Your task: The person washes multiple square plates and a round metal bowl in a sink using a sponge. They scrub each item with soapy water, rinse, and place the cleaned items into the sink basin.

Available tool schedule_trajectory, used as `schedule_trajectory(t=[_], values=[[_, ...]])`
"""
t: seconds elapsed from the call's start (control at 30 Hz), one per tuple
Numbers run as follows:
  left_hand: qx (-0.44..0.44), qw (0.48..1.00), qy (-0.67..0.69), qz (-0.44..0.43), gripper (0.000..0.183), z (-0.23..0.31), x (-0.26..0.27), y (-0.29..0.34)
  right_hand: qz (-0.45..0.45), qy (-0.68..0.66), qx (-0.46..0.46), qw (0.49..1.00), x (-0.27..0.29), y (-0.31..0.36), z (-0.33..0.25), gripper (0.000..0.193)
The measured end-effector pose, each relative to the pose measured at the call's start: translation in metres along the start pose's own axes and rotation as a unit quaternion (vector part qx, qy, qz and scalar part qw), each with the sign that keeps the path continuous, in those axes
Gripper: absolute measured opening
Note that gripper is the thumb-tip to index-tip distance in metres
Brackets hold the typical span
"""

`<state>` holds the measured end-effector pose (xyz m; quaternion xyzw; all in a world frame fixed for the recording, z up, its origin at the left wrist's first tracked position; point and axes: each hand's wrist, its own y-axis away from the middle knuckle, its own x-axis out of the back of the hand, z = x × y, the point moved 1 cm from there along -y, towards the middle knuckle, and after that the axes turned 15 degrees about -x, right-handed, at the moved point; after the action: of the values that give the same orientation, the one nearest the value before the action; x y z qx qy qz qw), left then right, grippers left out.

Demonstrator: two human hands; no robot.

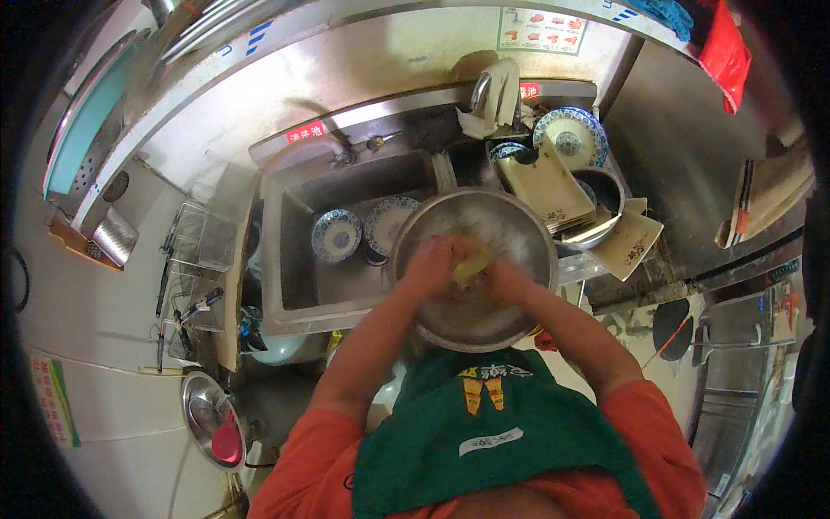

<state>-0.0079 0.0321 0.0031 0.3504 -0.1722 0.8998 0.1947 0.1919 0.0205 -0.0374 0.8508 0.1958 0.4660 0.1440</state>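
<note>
A large round metal basin (474, 336) stands at the front of the sink, close against my apron, its inside wet-looking. Both my hands reach down into it. My left hand (434, 265) is closed on a pale yellow, soft-looking thing (471, 259), blurred, whose kind I cannot make out. On the other side of that thing, my right hand (508, 282) has its fingers curled in at its edge. Behind the basin, in the sink (333, 281), lie a blue-patterned bowl (336, 235) and a blue-patterned plate (380, 227), partly covered by the basin's rim.
Right of the basin are stacked rectangular cream plates (545, 186), a metal pot (612, 192) and a round blue-rimmed plate (572, 138). A cloth (500, 95) hangs over the right tap. Wire racks (199, 246) stand left; a steel bowl holding a red ladle (226, 441) sits lower left.
</note>
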Motion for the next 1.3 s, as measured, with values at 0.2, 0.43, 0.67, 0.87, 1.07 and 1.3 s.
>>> schedule_trajectory(t=[0.2, 0.43, 0.67, 0.87, 1.07, 1.3], values=[[0.049, 0.948, 0.211, 0.234, 0.034, 0.013, -0.02, -0.022, -0.041, -0.527, -0.079, 0.846, -0.002, -0.002, -0.014, 0.027], [-0.017, 0.972, 0.141, 0.185, 0.033, -0.008, -0.042, -0.003, 0.265, -0.131, -0.024, 0.955, 0.022, 0.002, -0.022, 0.022], [0.017, 0.998, -0.041, 0.032, 0.032, 0.001, -0.039, 0.003, 0.156, 0.131, 0.092, 0.975, 0.045, 0.0, -0.012, 0.02], [0.121, 0.965, 0.209, 0.099, 0.037, -0.001, -0.035, 0.002, 0.184, -0.11, 0.001, 0.977, 0.02, -0.006, -0.012, 0.023], [0.045, 0.996, -0.046, -0.063, 0.039, -0.017, -0.048, 0.002, 0.077, 0.137, 0.024, 0.987, 0.037, -0.006, -0.018, 0.025], [0.121, 0.992, 0.037, 0.019, 0.027, -0.009, -0.047, 0.005, 0.161, 0.108, 0.021, 0.981, 0.025, 0.003, -0.028, 0.02]])
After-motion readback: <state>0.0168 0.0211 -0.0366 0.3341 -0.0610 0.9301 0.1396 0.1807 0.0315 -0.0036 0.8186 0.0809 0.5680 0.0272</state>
